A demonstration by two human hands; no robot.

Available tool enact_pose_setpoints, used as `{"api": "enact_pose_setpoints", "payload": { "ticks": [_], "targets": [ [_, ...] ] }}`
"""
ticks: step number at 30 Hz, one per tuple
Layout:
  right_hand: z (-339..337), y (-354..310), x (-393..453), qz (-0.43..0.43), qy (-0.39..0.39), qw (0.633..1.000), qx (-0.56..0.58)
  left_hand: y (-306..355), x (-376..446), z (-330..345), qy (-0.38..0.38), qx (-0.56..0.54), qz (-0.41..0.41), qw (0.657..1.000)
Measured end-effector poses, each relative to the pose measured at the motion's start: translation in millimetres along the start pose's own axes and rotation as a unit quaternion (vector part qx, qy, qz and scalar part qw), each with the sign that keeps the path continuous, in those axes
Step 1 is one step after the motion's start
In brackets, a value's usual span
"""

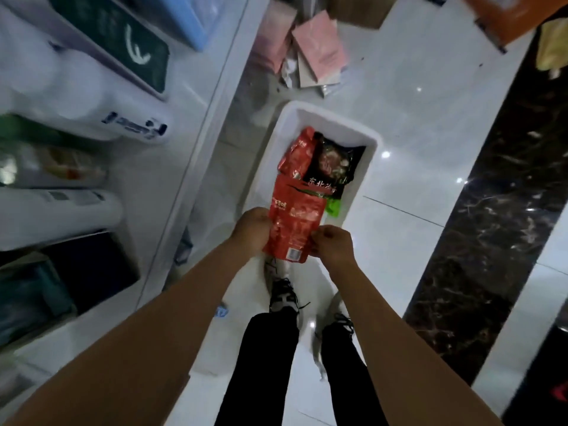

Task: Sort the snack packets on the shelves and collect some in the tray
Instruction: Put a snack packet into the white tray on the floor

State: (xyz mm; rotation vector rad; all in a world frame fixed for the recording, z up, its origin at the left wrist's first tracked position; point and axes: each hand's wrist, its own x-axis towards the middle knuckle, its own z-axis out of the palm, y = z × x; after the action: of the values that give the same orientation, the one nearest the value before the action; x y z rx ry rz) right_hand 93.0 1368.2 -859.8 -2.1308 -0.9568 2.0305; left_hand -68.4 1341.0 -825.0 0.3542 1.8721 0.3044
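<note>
Nearest, at 6 o'clock: person's legs in black trousers (pixel 270 364), dark-laced sneakers (pixel 284 298) on glossy white tile floor (pixel 415 124).

Both forearms reach fwd toward centre. L hand (pixel 250 230) grips the left edge of a red snack packet (pixel 293 224), fingers curled round it. R hand (pixel 333 242) pinches the packet's lower right edge, fingers curled. Pkt held upright-ish, barcode at its bottom end, over the near end of the tray.

Just beyond, at 12 o'clock from the hands: white tray (pixel 373 146) on the floor, long axis running away from the viewer. Inside: a second red packet (pixel 296 155) at the left, a black packet (pixel 333 166) w/ white characters beside it to the right, touching/overlapping. A green bit (pixel 333 207) shows under the black one, near edge; what it is, can't tell.

At 9 o'clock: white shelf unit (pixel 196 124), blurred; white pkgs, a dark green-black pack (pixel 123 44) up top, dark items lower down. Contents too blurred to ID.

At 3 o'clock: black marble strip (pixel 491 226) running along the floor.

Far, at 12 o'clock: pink boxes (pixel 319 46) heaped on the floor past the tray. At 1–2 o'clock, top edge: orange pack (pixel 510 13), yellowish pouch (pixel 553 47), partly cut off.
</note>
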Motion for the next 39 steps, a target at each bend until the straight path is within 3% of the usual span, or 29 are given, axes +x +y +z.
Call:
{"api": "enact_pose_setpoints", "payload": {
  "ticks": [6, 8, 11, 17, 21, 25, 30, 39],
  "targets": [
    [40, 16, 87, 0.032, -0.023, 0.999, -0.008, -25, 92, -6, 0.007, 0.054, -0.028, 0.998],
    [51, 20, 106, 0.037, -0.026, 0.994, -0.096, -24, 107, -7, 0.026, 0.096, -0.029, 0.995],
    [53, 11, 107, 0.003, -0.02, 0.955, -0.297, -21, 115, -7, 0.051, 0.167, -0.032, 0.984],
    [37, -21, 69, -0.082, -0.018, 0.909, -0.408, 15, 67, 11, 0.028, 0.236, 0.019, 0.971],
    [1, -57, 11, -0.172, -0.018, 0.841, -0.513, 50, 7, 18, 0.024, 0.235, 0.098, 0.967],
    [-49, -95, -70, -0.28, 0.006, 0.78, -0.56, 70, -51, 13, 0.057, 0.291, 0.179, 0.938],
    [-108, -134, -176, -0.335, 0.028, 0.765, -0.549, 117, -189, 5, 0.079, 0.326, 0.234, 0.912],
    [-172, -152, -421, -0.508, 0.079, 0.724, -0.459, 141, -486, -16, 0.174, 0.255, 0.368, 0.877]
  ]
}}
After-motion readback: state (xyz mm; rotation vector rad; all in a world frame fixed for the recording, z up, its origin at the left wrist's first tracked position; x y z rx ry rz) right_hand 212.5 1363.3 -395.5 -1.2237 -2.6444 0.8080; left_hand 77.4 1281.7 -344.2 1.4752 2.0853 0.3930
